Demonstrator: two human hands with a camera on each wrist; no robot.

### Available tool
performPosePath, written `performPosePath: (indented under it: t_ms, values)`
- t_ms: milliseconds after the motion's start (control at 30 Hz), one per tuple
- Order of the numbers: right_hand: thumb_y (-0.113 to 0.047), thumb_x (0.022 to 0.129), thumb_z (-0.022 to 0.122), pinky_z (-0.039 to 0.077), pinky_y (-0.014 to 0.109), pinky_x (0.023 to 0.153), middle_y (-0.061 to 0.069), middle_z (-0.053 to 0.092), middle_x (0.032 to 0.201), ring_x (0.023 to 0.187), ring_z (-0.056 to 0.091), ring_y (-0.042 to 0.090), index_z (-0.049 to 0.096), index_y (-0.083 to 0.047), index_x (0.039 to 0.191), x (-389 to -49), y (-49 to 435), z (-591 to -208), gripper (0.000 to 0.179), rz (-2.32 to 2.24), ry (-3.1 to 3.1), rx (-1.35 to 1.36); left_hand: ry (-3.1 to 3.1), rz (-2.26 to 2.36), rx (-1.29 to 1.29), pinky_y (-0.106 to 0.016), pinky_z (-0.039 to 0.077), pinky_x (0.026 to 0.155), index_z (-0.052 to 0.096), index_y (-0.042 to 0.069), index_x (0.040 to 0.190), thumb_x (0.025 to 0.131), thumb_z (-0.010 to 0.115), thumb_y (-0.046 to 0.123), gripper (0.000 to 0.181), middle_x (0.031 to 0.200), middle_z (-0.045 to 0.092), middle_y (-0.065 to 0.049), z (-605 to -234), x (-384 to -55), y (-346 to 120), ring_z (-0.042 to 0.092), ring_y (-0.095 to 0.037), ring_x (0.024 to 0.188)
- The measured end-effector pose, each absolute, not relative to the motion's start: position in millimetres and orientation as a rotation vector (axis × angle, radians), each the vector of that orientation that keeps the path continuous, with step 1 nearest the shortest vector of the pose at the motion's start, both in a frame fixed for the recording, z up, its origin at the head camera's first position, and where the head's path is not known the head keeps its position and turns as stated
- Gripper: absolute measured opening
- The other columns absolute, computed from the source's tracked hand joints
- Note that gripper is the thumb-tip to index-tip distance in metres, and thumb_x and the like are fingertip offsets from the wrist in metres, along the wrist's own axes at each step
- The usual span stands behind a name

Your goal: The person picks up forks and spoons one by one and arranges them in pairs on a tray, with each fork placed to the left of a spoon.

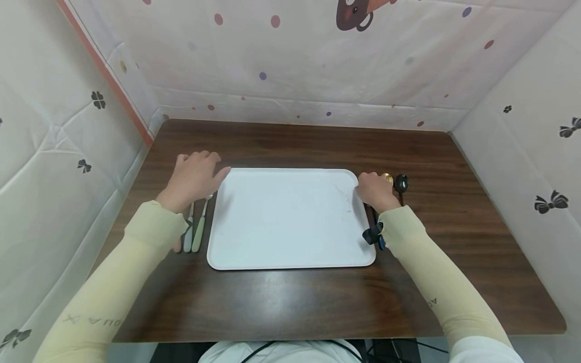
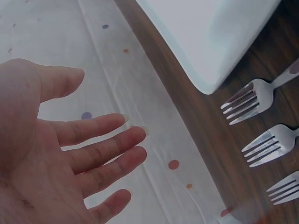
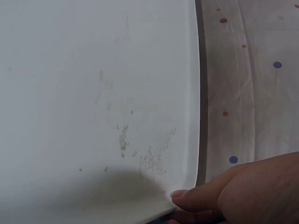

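Note:
A white rectangular tray (image 1: 290, 219) with rounded corners and a low rim lies on the wooden table. At its right edge my right hand (image 1: 376, 191) pinches the rim; in the right wrist view the thumb (image 3: 187, 198) is on top and the fingers are mostly hidden below. My left hand (image 1: 192, 176) is by the tray's upper left corner with fingers spread and nothing in the palm (image 2: 51, 168). Below that hand lie a green-handled fork (image 1: 198, 234), a blue-handled fork (image 1: 188, 241) and a third fork (image 2: 285, 187), its pinkish handle partly covered by the left arm.
Beyond the right hand are a black rounded utensil head (image 1: 401, 183) and a gold one (image 1: 387, 177), their handles partly hidden by the hand and sleeve. Dotted white sheeting (image 1: 290, 60) walls off the table's (image 1: 281, 302) back and sides. Faint marks show on the tray's right part.

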State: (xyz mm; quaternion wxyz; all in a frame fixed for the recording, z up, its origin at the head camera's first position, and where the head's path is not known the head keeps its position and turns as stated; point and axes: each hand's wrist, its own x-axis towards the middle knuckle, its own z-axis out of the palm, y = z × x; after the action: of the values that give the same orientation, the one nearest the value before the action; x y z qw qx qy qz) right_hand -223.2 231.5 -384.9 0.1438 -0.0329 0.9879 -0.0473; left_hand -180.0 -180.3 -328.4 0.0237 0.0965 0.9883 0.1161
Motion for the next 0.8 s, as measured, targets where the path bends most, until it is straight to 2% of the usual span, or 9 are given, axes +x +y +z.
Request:
performPosePath:
  t_ms: [267, 400, 533, 633, 800]
  values:
    - [-0.01, 0.094, 0.046, 0.046, 0.039, 0.054, 0.019, 0.063, 0.079, 0.062, 0.059, 0.029, 0.062, 0.005, 0.095, -225.3, 233.3, -390.4, 0.021, -0.164, 2.825, -0.065, 3.065, 0.351, 0.283, -0.061, 0.029, 0.099, 0.052, -0.001, 0.13, 0.099, 0.047, 0.039, 0.051, 0.127, 0.057, -0.025, -329.4, -176.3, -188.7, 0.052, -0.041, 0.117]
    - [-0.011, 0.095, 0.046, 0.049, 0.044, 0.061, 0.018, 0.064, 0.078, 0.064, 0.06, 0.029, 0.062, 0.004, 0.094, -225.8, 234.0, -391.2, 0.023, -0.175, 2.811, -0.054, 3.062, 0.365, 0.282, -0.06, 0.03, 0.098, 0.053, -0.002, 0.129, 0.098, 0.047, 0.039, 0.051, 0.126, 0.058, -0.026, -330.8, -173.7, -193.4, 0.053, -0.041, 0.116]
    - [-0.012, 0.097, 0.045, 0.051, 0.048, 0.068, 0.018, 0.066, 0.079, 0.064, 0.063, 0.027, 0.062, 0.006, 0.101, -225.9, 233.9, -390.7, 0.025, -0.181, 2.784, -0.053, 3.056, 0.377, 0.272, -0.059, 0.029, 0.097, 0.053, -0.002, 0.129, 0.098, 0.047, 0.04, 0.051, 0.126, 0.058, -0.026, -333.0, -170.7, -198.6, 0.053, -0.042, 0.117]
    - [-0.013, 0.099, 0.046, 0.052, 0.046, 0.068, 0.02, 0.066, 0.082, 0.063, 0.065, 0.025, 0.061, 0.008, 0.106, -226.2, 234.0, -390.8, 0.027, -0.185, 2.767, -0.053, 3.057, 0.362, 0.266, -0.059, 0.03, 0.096, 0.053, -0.002, 0.129, 0.098, 0.047, 0.039, 0.052, 0.126, 0.057, -0.027, -334.5, -168.6, -202.8, 0.053, -0.042, 0.116]
    - [-0.015, 0.1, 0.049, 0.049, 0.035, 0.058, 0.019, 0.066, 0.084, 0.061, 0.065, 0.022, 0.06, 0.009, 0.111, -227.2, 234.2, -390.3, 0.029, -0.194, 2.745, -0.064, 3.061, 0.32, 0.247, -0.06, 0.033, 0.095, 0.053, -0.004, 0.128, 0.098, 0.049, 0.037, 0.051, 0.121, 0.06, -0.027, -336.2, -164.5, -209.6, 0.055, -0.043, 0.112]
